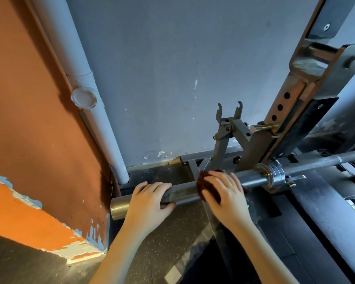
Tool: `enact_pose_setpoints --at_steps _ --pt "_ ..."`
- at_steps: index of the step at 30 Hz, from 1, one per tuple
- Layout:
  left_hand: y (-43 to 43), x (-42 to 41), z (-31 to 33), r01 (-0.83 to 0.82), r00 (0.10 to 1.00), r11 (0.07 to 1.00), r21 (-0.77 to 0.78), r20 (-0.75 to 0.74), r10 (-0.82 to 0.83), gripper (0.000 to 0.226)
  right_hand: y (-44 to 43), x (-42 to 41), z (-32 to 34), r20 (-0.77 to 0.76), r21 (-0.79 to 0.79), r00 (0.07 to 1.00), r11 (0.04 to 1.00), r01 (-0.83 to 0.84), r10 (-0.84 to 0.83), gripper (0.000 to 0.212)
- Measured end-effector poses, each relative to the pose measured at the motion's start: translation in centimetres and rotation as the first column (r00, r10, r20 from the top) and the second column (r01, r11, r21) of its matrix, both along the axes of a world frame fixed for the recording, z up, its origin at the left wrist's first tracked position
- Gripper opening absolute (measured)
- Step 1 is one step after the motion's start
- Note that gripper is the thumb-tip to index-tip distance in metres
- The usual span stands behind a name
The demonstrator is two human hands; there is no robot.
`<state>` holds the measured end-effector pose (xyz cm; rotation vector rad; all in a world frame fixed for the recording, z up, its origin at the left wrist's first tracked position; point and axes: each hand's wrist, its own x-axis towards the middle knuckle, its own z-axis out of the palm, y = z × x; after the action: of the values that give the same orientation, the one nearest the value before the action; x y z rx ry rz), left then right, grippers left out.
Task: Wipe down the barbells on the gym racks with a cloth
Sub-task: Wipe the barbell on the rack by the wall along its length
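A steel barbell [252,178] lies across the rack, its thick sleeve reaching left to a brass-coloured end [119,209]. My left hand [150,201] wraps over the sleeve near that end, fingers curled on top. My right hand [225,193] presses a dark red cloth [203,182] around the sleeve a little to the right of the left hand. The cloth is mostly covered by my fingers. To the right of the cloth, the collar [275,175] rests by the rack upright, and the thin shaft [324,160] runs off to the right.
The rack upright [283,103] with adjustment holes rises at right, with a small hooked bracket [230,117] beside it. A white pipe [86,83] runs down the corner between the orange wall [29,99] and the grey wall [172,68]. Dark speckled floor [168,242] lies below.
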<state>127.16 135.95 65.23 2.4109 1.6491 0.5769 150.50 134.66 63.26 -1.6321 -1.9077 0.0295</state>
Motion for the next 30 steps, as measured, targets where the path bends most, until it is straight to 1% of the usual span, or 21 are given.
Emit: enact_pose_setpoints --at_steps 2,3,4,5,7,8,9,10,11,13,14,15,16,19,20,22,24,26,27,28,30 --pt "0.1 0.0 -0.1 -0.002 1.000 1.000 0.015 0.001 0.002 0.050 0.1 0.4 0.0 -0.113 0.016 0.968 0.974 0.227 -0.224 0.037" --pt "0.1 0.0 0.0 -0.004 1.000 1.000 0.014 0.006 0.004 0.050 0.2 -0.5 0.1 -0.171 -0.005 0.938 0.953 0.304 -0.301 0.034" --pt "0.2 0.0 0.0 -0.005 1.000 1.000 0.010 0.013 0.005 0.050 0.1 -1.7 0.2 -0.201 -0.031 0.926 0.947 0.320 -0.319 0.032" --pt "0.2 0.0 -0.1 -0.003 1.000 1.000 0.006 0.021 0.003 0.050 -0.1 -3.0 0.3 -0.192 -0.043 0.943 0.962 0.269 -0.272 0.032" --pt "0.1 0.0 -0.1 0.003 1.000 1.000 0.010 0.023 -0.003 0.050 -0.6 -4.1 0.1 -0.114 -0.031 0.993 0.999 0.039 -0.042 0.037" --pt "0.1 -0.1 -0.2 0.005 1.000 1.000 0.011 0.021 -0.005 0.050 -0.7 -3.5 0.3 -0.076 -0.050 0.996 0.997 -0.058 0.054 0.041" --pt "0.2 -0.1 -0.3 0.005 1.000 1.000 0.010 0.021 -0.006 0.051 -0.5 -2.5 0.5 -0.047 -0.081 0.994 0.992 -0.100 0.096 0.044" --pt "0.2 -0.1 -0.4 0.005 1.000 1.000 0.007 0.026 -0.006 0.051 -0.1 -1.4 0.8 -0.035 -0.106 0.996 0.990 -0.090 0.087 0.043" --pt "0.3 -0.1 -0.4 0.007 0.999 1.000 0.006 0.032 -0.007 0.051 0.2 -0.4 0.9 -0.042 -0.106 0.999 0.994 -0.024 0.020 0.039" --pt "0.3 -0.1 -0.5 0.008 0.999 1.000 0.006 0.036 -0.008 0.050 0.6 0.2 1.0 -0.096 -0.069 0.972 0.976 0.206 -0.212 0.030" --pt "0.4 -0.1 -0.5 0.005 0.999 1.000 0.011 0.039 -0.005 0.050 0.6 -0.5 1.0 -0.118 -0.061 0.950 0.957 0.283 -0.288 0.027" --pt "0.3 0.0 -0.5 0.003 0.999 1.000 0.016 0.041 -0.003 0.050 0.5 -1.7 0.9 -0.128 -0.058 0.947 0.956 0.289 -0.294 0.028" --pt "0.3 0.0 -0.6 0.003 0.999 1.000 0.023 0.040 -0.004 0.050 0.3 -2.9 0.7 -0.124 -0.060 0.963 0.971 0.231 -0.237 0.030" --pt "0.4 -0.1 -0.7 0.018 1.000 0.999 0.043 0.023 -0.019 0.050 -0.8 -3.8 0.4 -0.061 -0.077 0.996 0.995 -0.071 0.067 0.044" --pt "0.4 -0.2 -0.7 0.023 1.000 0.998 0.050 0.018 -0.024 0.050 -0.7 -2.9 0.4 -0.020 -0.086 0.993 0.989 -0.116 0.115 0.047" --pt "0.3 -0.3 -0.6 0.029 1.000 0.998 0.064 0.005 -0.029 0.050 -0.3 -0.9 0.2 0.039 -0.065 0.997 0.996 -0.062 0.065 0.047" --pt "0.1 -0.4 -0.6 0.052 0.999 0.996 0.078 -0.019 -0.051 0.051 -0.1 -0.2 0.1 -0.037 -0.026 0.989 0.989 0.144 -0.145 0.040" --pt "-0.1 -0.6 -0.8 0.066 0.997 0.995 0.079 -0.048 -0.063 0.056 0.1 -2.2 0.4 -0.145 -0.036 0.941 0.952 0.304 -0.306 0.033" --pt "-0.3 -0.8 -0.9 0.060 0.996 0.995 0.078 -0.067 -0.055 0.060 -0.1 -3.6 0.6 -0.168 -0.052 0.936 0.951 0.306 -0.311 0.032" --pt "-0.4 -1.2 -1.0 0.047 0.995 0.996 0.079 -0.089 -0.040 0.065 -0.3 -4.8 0.6 -0.166 -0.051 0.951 0.965 0.256 -0.261 0.033" --pt "-0.6 -2.3 -1.2 0.010 0.993 0.996 0.089 -0.122 0.001 0.071 -0.9 -5.6 0.3 -0.111 -0.042 0.992 0.997 0.059 -0.063 0.039"
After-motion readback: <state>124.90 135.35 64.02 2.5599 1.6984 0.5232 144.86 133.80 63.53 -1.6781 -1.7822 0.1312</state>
